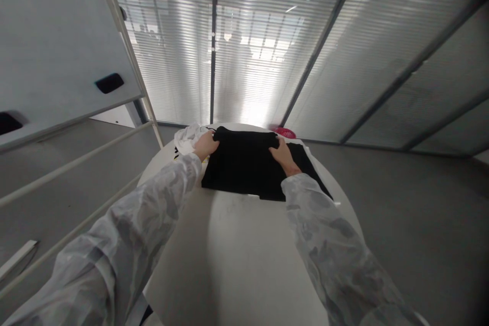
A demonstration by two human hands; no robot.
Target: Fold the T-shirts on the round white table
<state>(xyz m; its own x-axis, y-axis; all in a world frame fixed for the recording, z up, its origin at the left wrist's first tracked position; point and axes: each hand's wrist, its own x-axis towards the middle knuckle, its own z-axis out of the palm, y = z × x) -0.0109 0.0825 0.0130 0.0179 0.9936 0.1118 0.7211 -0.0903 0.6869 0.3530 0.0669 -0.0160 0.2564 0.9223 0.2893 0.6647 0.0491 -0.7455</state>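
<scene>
A black piece of clothing [244, 165] lies spread and partly folded at the far side of the table; its exact kind is unclear. At its far left corner my left hand [206, 145] pinches the fabric. My right hand [283, 155] grips the far right part, thumb on top and fingers partly hidden. More black fabric [311, 170] extends to the right, under and beyond my right wrist. Beside my left hand is a crumpled white cloth [187, 137].
The white round table [244, 254] carries all this. A pink-red item [286, 133] sits at its far edge. On the left stands a whiteboard [57, 35] on a frame with white rails [76, 178]. Glass partitions with blinds [252, 61] rise behind the table.
</scene>
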